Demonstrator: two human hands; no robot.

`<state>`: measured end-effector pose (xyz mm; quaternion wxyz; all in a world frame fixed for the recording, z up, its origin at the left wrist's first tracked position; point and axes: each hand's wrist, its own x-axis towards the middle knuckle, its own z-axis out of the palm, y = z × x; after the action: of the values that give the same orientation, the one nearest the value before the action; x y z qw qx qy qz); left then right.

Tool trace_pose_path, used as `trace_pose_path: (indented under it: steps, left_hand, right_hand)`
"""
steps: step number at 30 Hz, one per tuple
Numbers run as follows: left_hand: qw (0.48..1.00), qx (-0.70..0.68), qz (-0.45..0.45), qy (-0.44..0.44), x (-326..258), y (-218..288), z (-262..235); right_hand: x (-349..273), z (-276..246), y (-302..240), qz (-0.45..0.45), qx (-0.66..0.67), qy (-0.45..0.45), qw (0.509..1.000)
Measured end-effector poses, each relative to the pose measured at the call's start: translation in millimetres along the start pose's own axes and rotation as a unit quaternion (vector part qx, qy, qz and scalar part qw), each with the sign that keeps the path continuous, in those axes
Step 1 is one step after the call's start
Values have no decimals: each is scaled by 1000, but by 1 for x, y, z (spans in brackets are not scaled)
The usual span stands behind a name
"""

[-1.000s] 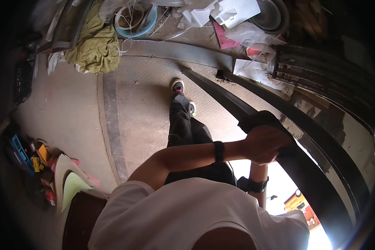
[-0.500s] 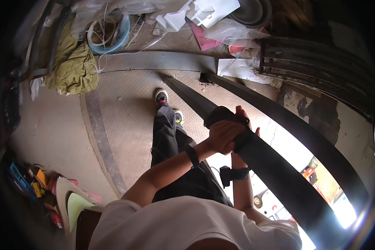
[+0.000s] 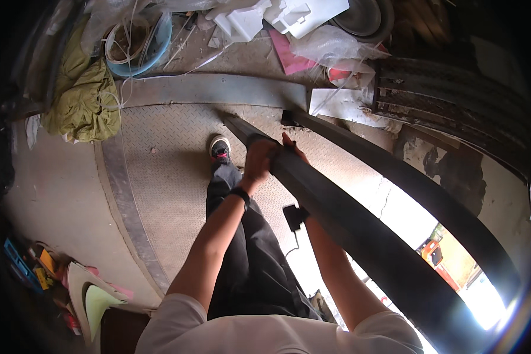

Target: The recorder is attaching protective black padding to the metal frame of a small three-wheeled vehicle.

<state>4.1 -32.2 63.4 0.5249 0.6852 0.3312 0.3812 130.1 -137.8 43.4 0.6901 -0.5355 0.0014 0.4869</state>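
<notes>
Gripping a dark post (image 3: 342, 206), the left hand (image 3: 259, 162) appears in the head view with its fingers curled round the near side. The right hand (image 3: 296, 150) is on the far side, mostly hidden by the post; some fingertips show past the edge, but I cannot tell how tightly they close. The post runs from a patterned metal floor (image 3: 159, 189) toward the lower right, and a second post (image 3: 419, 194) stands beyond it, apart from the hands. A shoe (image 3: 220, 147) rests on the patterned metal, and a dark strip (image 3: 127, 200) divides that from smooth floor (image 3: 65, 194) at left. Across the top runs a flat sill (image 3: 206, 89); past it lie a blue basin (image 3: 162, 47), white foam (image 3: 307, 15), clear plastic (image 3: 330, 47) and a pink sheet (image 3: 284, 52). Olive cloth (image 3: 88, 109) is heaped left of the sill. A pale green sheet (image 3: 99, 301) and a blue tool (image 3: 22, 268) sit at lower left. On the right, a dark slatted rack (image 3: 442, 91) stands near a patchy wall (image 3: 454, 171), and bright light fills the gap between the posts.
</notes>
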Motion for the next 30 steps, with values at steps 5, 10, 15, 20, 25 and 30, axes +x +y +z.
trace_pose_path:
  steps: [5,10,15,20,25,30]
  left_hand:
    - [988,7,-144,54,-26,4,-26]
    - [959,54,-269,74,-46,98,-26]
    - [960,-21,-249,127,-95,184,-52]
    - [990,-25,-137,36,-136,266,-49]
    - [993,-81,-83,37,-175,360,1]
    - [998,-55,-12,20,-199,409,37]
  right_hand:
    - [-33,36,26,160,303,-76,936]
    - [-110,50,3,118,81,289,947]
    - [-190,-2,-75,153,-66,344,924]
    - [-268,-36,-167,95,-98,238,962]
    - [-373,-42,-253,-89,-47,173,980]
    - [-459,-70,-337,-111,62,105,986]
